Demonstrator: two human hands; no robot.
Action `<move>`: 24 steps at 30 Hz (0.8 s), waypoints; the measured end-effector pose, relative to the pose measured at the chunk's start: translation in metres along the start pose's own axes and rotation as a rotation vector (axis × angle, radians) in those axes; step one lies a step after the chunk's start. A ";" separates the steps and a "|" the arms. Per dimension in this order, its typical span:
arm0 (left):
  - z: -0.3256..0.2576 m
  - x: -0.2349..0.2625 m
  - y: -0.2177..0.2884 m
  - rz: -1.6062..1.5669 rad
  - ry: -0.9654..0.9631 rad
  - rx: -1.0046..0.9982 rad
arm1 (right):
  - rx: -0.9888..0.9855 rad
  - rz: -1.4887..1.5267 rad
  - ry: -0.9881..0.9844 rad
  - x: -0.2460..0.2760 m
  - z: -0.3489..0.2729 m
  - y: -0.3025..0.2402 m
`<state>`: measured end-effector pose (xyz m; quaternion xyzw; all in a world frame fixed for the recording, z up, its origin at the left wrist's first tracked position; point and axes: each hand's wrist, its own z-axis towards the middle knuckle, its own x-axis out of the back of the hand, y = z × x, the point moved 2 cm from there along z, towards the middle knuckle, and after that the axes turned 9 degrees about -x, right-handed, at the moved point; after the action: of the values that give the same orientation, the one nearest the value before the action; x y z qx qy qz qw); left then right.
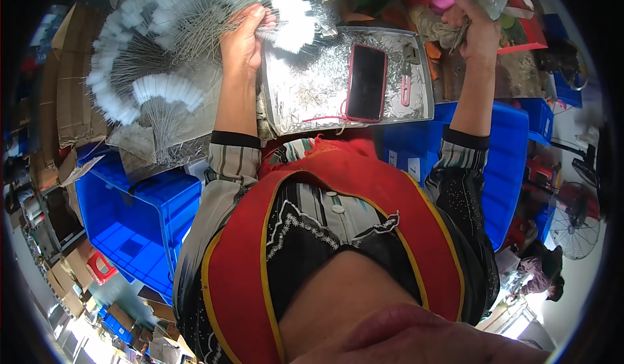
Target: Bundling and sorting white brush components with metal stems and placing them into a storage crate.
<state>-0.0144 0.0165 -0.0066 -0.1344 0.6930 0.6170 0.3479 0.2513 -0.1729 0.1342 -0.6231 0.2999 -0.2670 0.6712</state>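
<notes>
My left hand is closed around the thin wire stems of several white-bristled wire brushes, whose bristle heads stick out to the right of the fingers. Beside and beyond it, a large heap of the same brushes fans out with bristles outward. A smaller fan of brushes lies nearer. Off to the right, my right hand is curled, fingers bent inward, around something thin and greyish that I cannot make out, next to a pale crumpled cloth or glove.
Between my hands sits a white tray strewn with small metal bits, holding a phone in a red case and a pink-handled cutter. Blue bins stand below the table edge on both sides. A fan and another person appear at the far right.
</notes>
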 end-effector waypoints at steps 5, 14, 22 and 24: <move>0.000 0.000 -0.001 0.032 0.086 -0.017 | 0.006 0.022 0.060 -0.003 -0.003 0.008; 0.000 -0.003 0.000 0.052 0.090 -0.056 | 0.012 0.009 -0.032 0.003 0.006 0.003; 0.000 -0.007 0.002 0.093 -0.026 -0.005 | 0.330 0.103 -0.015 0.007 0.007 0.054; 0.006 0.005 -0.001 0.058 -0.068 0.084 | 0.182 0.039 -0.030 0.010 0.005 0.037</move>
<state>-0.0152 0.0232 -0.0110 -0.0785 0.7097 0.6014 0.3585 0.2609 -0.1737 0.0970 -0.5576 0.2764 -0.2706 0.7345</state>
